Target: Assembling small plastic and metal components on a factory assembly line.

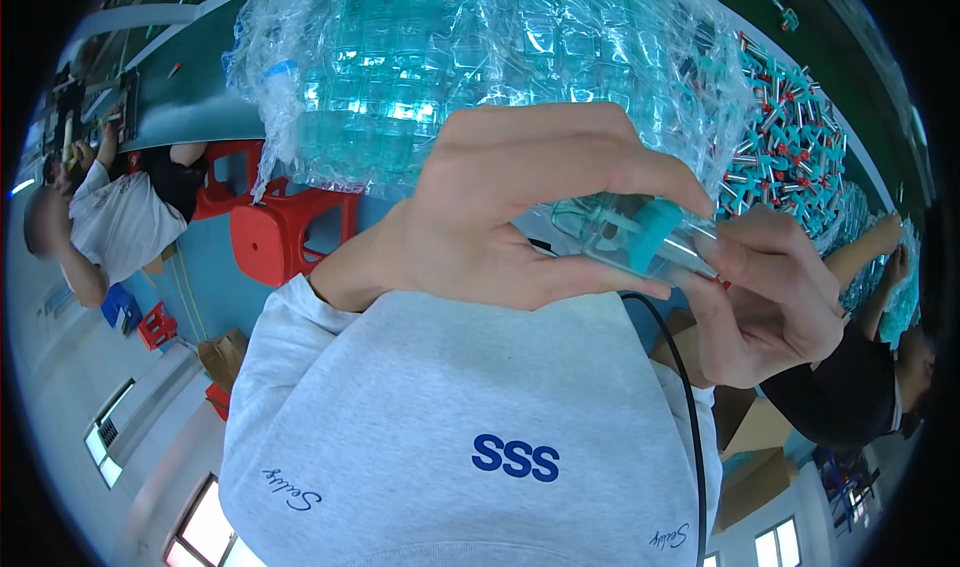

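Note:
A small clear plastic bottle [612, 239] with a teal band around its inside lies tilted on its side between my two hands, in front of my chest. My left hand [530, 207] grips it from above and below, with the index finger arched over it and the thumb beneath. The fingertips of my right hand [770, 297] are pinched at the bottle's right end. They cover that end, so a small part between them cannot be made out.
Ahead, plastic wrap covers a large stack of teal-tinted clear bottles [400, 87]. To its right is a heap of small silver, red and teal parts [785, 147]. A red stool [270, 242] stands at left. A black cable [690, 387] runs down my front. Other people sit on both sides.

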{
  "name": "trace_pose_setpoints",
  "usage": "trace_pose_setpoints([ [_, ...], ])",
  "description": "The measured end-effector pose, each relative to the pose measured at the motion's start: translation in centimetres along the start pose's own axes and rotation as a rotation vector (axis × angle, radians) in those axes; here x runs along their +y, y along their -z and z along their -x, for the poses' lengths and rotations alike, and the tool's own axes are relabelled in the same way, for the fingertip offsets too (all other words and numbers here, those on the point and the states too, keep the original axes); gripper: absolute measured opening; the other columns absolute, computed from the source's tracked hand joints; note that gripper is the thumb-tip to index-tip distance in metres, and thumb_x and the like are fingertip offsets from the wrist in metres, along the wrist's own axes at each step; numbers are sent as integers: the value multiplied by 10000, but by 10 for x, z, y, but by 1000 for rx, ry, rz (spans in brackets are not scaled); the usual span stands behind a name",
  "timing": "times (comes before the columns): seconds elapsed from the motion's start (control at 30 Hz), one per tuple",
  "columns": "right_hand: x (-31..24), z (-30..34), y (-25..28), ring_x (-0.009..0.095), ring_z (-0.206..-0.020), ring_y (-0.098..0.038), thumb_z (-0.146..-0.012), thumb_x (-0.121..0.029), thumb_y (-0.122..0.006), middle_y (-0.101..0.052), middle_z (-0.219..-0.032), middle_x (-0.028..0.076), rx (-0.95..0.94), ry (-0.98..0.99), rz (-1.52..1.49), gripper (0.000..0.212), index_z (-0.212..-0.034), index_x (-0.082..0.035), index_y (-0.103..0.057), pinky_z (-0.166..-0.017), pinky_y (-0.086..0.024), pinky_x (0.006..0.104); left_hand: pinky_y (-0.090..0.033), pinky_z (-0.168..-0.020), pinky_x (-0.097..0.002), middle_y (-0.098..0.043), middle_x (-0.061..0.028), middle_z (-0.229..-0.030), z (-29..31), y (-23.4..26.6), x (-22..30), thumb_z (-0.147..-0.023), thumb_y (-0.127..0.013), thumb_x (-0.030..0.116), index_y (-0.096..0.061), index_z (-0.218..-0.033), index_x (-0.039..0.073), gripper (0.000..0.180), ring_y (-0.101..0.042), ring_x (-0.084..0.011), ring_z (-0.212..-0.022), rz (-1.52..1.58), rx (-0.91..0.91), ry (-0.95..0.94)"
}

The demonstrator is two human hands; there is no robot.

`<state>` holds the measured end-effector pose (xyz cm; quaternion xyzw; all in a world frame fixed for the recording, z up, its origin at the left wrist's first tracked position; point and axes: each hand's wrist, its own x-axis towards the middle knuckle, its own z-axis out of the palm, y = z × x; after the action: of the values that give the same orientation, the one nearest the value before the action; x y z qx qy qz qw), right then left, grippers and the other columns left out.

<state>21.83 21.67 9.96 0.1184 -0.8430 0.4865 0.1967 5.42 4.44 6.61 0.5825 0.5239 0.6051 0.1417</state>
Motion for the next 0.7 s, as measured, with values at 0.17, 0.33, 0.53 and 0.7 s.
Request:
trace_pose_setpoints([
  [0.17,5,6,-4,210,-715,-622,-727,147,-696,-629,-904,209,55,-10,-35,273,-987,98,-630,-617,-471,275,-536,-654,-286,-739,-164,-964,4,-2,1,-646,-906,82,-710,-1087,-58,503,-684,-198,-761,2,-43,13],
  [0.33,0,3,-4,242,-708,-687,-637,110,-776,-702,-859,227,150,-25,38,318,-948,100,-709,-604,-528,272,-559,-827,-360,-741,-174,-993,12,-7,3,-663,-858,-30,-665,-1182,-66,554,-725,-248,-861,359,-15,345],
  [0.53,5,7,-24,257,-778,-655,-655,19,-785,-680,-958,215,286,33,-30,400,-1042,76,-701,-655,-490,315,-581,-894,-329,-742,-156,-1089,20,-11,-14,-716,-762,-107,-749,-1071,-6,370,-728,-233,-1016,433,8,255],
  [0.7,1,-1,-35,222,-732,-653,-574,-31,-887,-706,-958,157,282,88,114,437,-988,11,-756,-580,-470,255,-581,-913,-332,-748,-165,-1048,24,-14,-13,-699,-746,-128,-766,-1005,-9,329,-727,-239,-1016,488,101,311],
])
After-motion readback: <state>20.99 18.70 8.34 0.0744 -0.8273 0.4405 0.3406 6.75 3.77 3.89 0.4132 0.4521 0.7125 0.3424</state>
